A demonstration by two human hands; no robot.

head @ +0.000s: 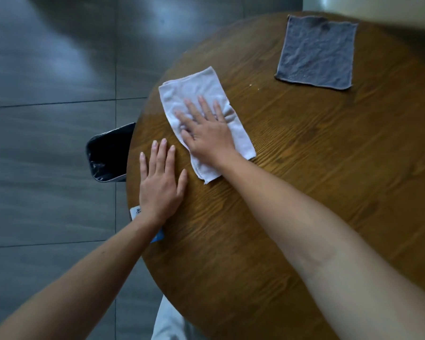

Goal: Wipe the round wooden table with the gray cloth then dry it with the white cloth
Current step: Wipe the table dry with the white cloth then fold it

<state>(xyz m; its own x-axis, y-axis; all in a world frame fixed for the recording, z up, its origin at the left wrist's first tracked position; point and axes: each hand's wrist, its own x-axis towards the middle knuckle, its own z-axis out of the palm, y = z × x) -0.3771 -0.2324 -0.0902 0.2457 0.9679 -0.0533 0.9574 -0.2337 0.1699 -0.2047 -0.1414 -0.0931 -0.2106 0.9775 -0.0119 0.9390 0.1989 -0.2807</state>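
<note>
The right hand (pixel 207 133) is pressing flat, fingers spread, on the white cloth (pixel 201 119), which is lying folded near the left edge of the round wooden bench (pixel 304 180). The left hand (pixel 158 182) is resting palm-down and empty on the bare wood just beside that cloth, by the left edge. The gray cloth (pixel 315 52) is lying spread flat near the far edge, well apart from both hands.

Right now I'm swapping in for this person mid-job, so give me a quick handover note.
Right hand: flat, pressing the white cloth near the table's left edge.
Left hand: flat on the bare round wooden table, holding nothing.
Gray cloth: spread flat at the far side, untouched.
Done: gray wiping appears finished.
Left: dry the remaining surface with the white cloth.
</note>
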